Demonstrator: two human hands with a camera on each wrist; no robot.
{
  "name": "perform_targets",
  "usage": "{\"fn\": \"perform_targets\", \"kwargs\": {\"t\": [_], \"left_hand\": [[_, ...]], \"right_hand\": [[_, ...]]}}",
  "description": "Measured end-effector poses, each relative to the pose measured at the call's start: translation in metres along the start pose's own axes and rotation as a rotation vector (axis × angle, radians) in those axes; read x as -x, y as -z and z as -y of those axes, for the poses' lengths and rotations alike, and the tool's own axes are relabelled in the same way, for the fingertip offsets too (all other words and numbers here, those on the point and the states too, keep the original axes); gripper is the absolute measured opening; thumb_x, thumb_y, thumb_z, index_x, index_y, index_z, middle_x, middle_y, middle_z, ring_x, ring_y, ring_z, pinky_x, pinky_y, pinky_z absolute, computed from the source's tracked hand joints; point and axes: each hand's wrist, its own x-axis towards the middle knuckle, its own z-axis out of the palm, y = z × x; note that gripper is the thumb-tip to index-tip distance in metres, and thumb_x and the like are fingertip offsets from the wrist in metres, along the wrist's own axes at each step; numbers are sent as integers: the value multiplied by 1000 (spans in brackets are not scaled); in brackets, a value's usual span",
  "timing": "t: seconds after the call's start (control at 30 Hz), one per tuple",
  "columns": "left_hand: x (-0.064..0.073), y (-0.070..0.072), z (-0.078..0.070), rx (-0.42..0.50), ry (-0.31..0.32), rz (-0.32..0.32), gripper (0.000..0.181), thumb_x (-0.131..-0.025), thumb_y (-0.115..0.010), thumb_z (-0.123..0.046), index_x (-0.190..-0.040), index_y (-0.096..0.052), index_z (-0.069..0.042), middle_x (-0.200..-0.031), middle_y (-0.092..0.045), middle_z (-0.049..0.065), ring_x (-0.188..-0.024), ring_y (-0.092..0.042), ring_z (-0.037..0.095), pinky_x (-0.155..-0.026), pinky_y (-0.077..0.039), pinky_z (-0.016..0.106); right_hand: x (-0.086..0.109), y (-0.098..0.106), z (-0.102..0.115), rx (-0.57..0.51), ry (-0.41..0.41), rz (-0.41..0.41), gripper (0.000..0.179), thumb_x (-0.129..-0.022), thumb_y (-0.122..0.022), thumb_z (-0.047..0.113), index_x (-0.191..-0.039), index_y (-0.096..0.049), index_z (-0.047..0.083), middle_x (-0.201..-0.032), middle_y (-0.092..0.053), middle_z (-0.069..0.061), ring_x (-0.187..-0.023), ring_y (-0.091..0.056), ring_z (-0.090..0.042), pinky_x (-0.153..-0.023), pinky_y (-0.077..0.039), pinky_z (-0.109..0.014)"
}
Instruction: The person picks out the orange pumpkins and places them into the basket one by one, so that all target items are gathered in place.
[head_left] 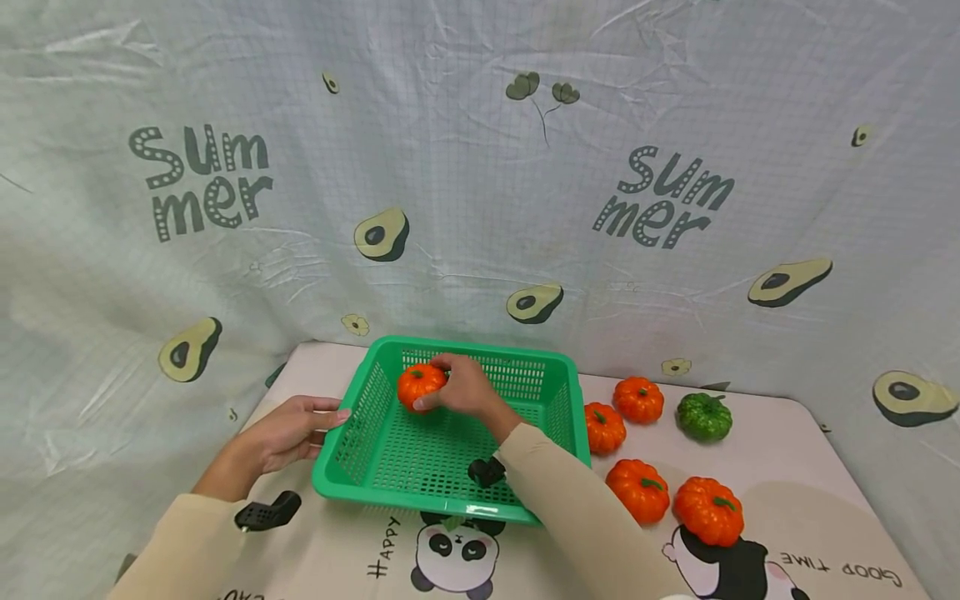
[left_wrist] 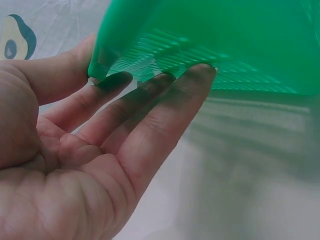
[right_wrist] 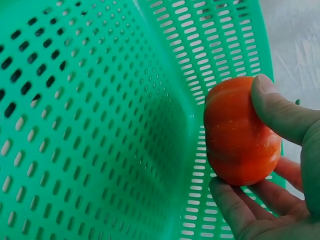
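Beige cloth sleeve [head_left: 585, 521] foremost, right hand [head_left: 467, 388] gripping a glossy orange ribbed pumpkin [head_left: 417, 387] inside the far-left corner of a green perforated plastic basket [head_left: 408, 454], left hand [head_left: 296, 429] pinching its rim; probably a placing step, next calling for gentle settling, then release.

"What can you read on the cloth [head_left: 465, 208]?"
"SUMMER, twice: one print on the left [head_left: 201, 181], one on the right [head_left: 663, 197]. Each is split over two lines, SUM above MER."
"And on the table [head_left: 795, 458]?"
"HAPPY [head_left: 384, 547], at the near side, just left of a panda [head_left: 456, 557], running from near to far."
"Anything further right?"
"GOOD TIME [head_left: 840, 569], upside down, in the near right part."
"And near left?"
"More lettering [head_left: 247, 595], cut off by the picture's edge; I can't make out the word."
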Motion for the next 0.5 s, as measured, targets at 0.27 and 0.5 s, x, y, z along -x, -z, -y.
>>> {"fn": "perform_targets", "kwargs": {"t": [0.27, 0.5], "left_hand": [[0, 0, 1, 10, -7, 13, 59, -107, -60, -20, -151, -40, 15, -110, -78, 3, -97, -77, 19, -86, -65, 39], [0, 1, 1, 8, -9, 16, 59, -107, -60, -20, -151, -41, 15, -110, -77, 4, -97, -77, 19, -86, -65, 40]], "right_hand": [[-4, -5, -1, 18, -1, 16, 71, -80, -92, 23, -143, -62, 6, -142, -64, -15, -125, -62, -33, -104, -54, -47], [-2, -8, 1, 27, -23, 38, 73, -80, -92, 21, -144, -61, 8, -146, -62, -14, -126, -61, -32, -101, -56, -45]]}}
